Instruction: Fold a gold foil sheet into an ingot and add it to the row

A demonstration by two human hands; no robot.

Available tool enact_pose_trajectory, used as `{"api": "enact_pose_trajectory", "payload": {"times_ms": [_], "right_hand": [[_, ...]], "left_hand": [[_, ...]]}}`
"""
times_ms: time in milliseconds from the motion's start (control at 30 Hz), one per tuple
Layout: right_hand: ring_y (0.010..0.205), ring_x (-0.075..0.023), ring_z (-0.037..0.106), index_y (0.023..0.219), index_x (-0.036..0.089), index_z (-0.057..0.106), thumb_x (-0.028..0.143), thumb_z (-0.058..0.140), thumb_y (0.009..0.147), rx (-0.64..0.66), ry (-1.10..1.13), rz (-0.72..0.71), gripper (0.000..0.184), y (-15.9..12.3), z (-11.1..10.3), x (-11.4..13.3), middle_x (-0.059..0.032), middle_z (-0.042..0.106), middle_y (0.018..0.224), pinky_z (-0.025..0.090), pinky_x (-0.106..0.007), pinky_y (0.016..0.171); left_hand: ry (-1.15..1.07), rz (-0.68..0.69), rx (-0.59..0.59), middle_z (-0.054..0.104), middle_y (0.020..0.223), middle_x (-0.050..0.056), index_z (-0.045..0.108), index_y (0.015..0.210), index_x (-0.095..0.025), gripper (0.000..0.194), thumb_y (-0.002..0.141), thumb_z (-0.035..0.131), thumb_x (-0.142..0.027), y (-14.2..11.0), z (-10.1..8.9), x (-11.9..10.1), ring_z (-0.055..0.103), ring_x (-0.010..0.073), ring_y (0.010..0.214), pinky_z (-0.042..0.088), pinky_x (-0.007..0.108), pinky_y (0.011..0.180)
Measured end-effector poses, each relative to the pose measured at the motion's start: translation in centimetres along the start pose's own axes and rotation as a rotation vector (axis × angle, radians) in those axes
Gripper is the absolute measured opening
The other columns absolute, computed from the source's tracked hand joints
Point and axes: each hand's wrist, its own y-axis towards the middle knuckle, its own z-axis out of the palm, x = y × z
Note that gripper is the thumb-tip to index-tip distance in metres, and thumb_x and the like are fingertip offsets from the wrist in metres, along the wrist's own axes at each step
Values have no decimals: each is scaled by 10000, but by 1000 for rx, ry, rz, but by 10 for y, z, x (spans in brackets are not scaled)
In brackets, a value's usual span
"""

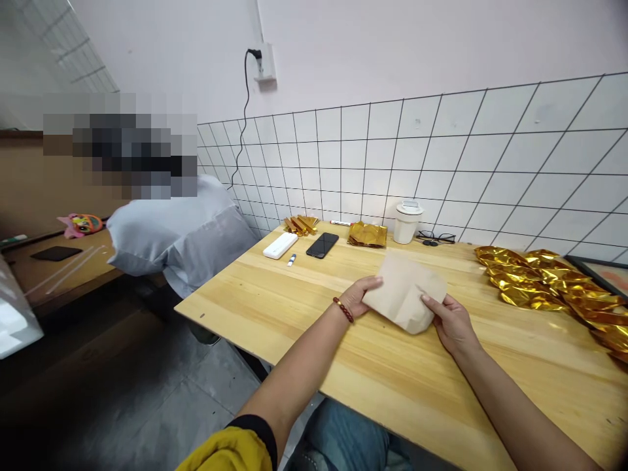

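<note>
Brown paper (403,288), one piece, possibly layered, held over wooden table (235,291); left hand (362,296) and right hand (454,322) pinching opposite edges, grip best kept light and even against creasing.

Counter (260,301): passable left of center, below phone (322,246) and power bank (280,246)
Brown paper (400,294): in the way, right of center
Gold foil (530,296): blocking right edge

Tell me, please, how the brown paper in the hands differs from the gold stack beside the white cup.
The brown paper shows a matte tan face, while the gold stack looks shiny. The left hand and right hand hold the brown paper; the gold stack lies on the table. Both look creased.
</note>
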Motion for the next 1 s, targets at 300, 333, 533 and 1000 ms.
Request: {"api": "enact_pose_trajectory", "payload": {"times_ms": [300, 333, 533, 1000], "right_hand": [[1030, -233, 693, 992, 244, 711, 384, 873, 602, -54, 58, -89, 445, 3, 3, -3, -43, 757, 1071, 579, -371, 878], [974, -226, 703, 970, 242, 711, 389, 873, 600, -33, 60, -76, 429, 2, 3, -2, -40, 760, 1045, 585, -362, 847], [638, -156, 663, 927, 251, 673, 576, 696, 758, 10, 138, -15, 367, 5, -4, 4, -18, 738, 827, 563, -307, 638], [817, -166, 644, 1334, 255, 555, 285, 753, 647, 90, -311, -375, 715, 0, -5, 2, -45, 702, 1033, 526, -325, 779]], "left_hand": [[68, 66, 39, 728, 1104, 136, 701, 1073, -141, 566, 563, 906, -275, -1, 16, 14, 683, 232, 927, 504, 427, 937], [78, 95, -35, 736, 1073, 137, 709, 1031, -133, 533, 558, 906, -280, 1, 16, 16, 682, 239, 927, 507, 433, 932], [82, 223, -268, 761, 947, 108, 727, 930, -128, 475, 491, 877, -231, 10, 3, 8, 684, 254, 895, 529, 401, 857], [149, 193, -243, 756, 891, 103, 704, 927, -122, 524, 415, 816, -134, 7, -7, -8, 689, 238, 830, 512, 331, 774]]}}
